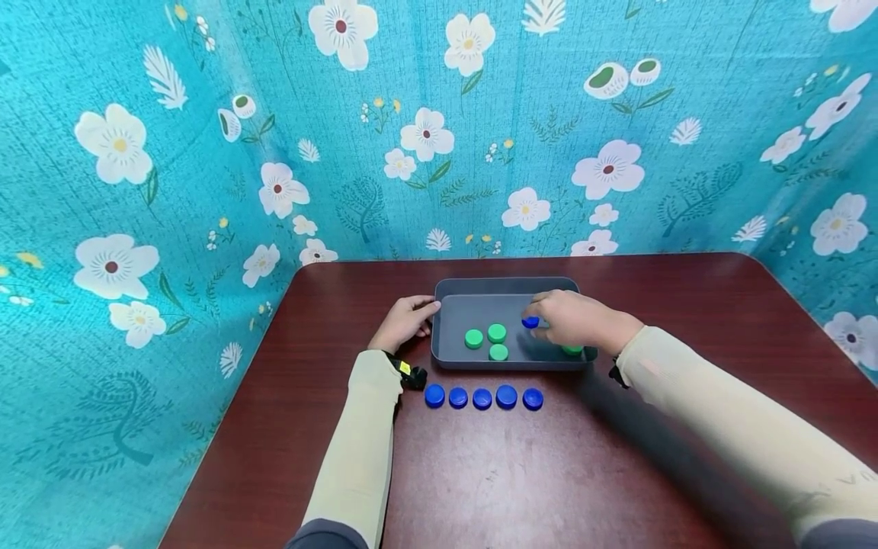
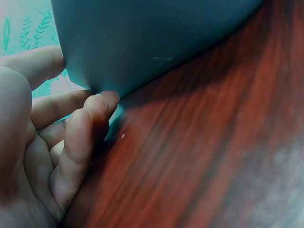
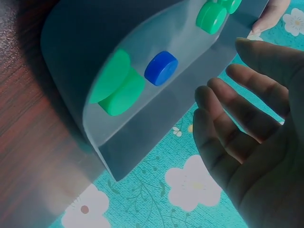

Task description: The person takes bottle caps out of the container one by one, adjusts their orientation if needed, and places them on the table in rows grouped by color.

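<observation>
Right hand poised near a lone blue cap

The left hand holds the left end of the tray, its fingers part-bent; the tray sits towards the far edge of the worktop. Between tray and near edge runs a row of five blue caps. Three green caps lie left of the tray's middle. The lone blue cap lies in its right half, with two more green caps by the near right corner. Over these the right hand's fingers are spread, holding nothing (the right wrist view shows the gap). The step looks like sorting blue from green; the next move probably calls for pinching that cap without nudging its green neighbours.
</observation>
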Motion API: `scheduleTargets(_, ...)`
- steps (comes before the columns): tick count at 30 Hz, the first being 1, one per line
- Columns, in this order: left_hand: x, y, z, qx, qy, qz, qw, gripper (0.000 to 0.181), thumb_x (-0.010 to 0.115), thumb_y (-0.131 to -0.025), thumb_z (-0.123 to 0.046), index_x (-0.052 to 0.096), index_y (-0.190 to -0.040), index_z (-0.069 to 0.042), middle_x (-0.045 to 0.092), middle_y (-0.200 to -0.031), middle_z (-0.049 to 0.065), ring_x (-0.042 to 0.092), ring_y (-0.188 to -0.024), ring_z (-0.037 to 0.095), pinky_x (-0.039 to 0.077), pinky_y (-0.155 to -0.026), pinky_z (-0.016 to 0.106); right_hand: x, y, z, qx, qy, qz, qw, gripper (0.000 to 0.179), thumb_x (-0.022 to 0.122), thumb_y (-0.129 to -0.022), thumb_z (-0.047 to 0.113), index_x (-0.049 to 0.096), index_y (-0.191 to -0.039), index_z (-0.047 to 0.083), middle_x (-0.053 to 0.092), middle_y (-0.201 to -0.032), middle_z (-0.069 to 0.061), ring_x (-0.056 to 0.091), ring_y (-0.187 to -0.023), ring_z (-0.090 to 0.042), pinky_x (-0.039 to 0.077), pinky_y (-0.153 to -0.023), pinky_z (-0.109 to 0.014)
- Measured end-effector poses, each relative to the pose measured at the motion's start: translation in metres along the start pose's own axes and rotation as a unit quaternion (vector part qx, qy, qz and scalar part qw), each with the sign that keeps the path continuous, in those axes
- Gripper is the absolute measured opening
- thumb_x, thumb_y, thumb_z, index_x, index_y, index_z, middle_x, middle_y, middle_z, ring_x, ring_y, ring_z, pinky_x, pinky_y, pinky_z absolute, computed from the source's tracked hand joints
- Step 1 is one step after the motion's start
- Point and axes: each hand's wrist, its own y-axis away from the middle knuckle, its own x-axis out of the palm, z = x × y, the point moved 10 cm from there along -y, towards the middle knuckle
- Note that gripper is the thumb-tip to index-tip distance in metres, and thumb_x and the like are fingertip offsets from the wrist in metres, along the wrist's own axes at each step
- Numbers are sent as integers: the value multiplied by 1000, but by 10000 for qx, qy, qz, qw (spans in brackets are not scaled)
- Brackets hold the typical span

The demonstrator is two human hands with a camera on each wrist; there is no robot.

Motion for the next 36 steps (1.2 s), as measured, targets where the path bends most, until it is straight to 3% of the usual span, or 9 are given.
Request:
scheduleTargets(12, -3, 0, 0, -35, -18, -24, 10000, 50, 65, -93, -43, 62, -132, -13, 67, -93, 9, 63, -68, 24, 55, -61, 33, 5, -14, -13, 153, -133, 49, 9998, 34, 72, -89, 19, 69, -120, 6, 64, -118, -13, 61, -109, -31, 51, -88, -48)
scheduleTargets(22, 0, 0, 1, -39, -15, 18, 10000, 50, 64, -94, -43, 61, -133, -12, 67, -93, 8, 63, -68, 24, 55, -61, 34, 20, -20, -17, 438, -100, 464, 9979, 43, 73, -88, 22, 65, -128, 9, 59, -128, -17, 57, -116, -37, 49, -90, -52)
scheduleTargets(36, -1, -1, 2, 9, 40, 13, 10000, 51, 65, -93, -43, 62, -132, -12, 67, -94, 8, 63, -67, 23, 55, -60, 33, 32, -24, -17, 393, -99, 620, 9972, 44, 76, -86, 20, 65, -128, 10, 60, -128, -15, 57, -116, -36, 49, -91, -51)
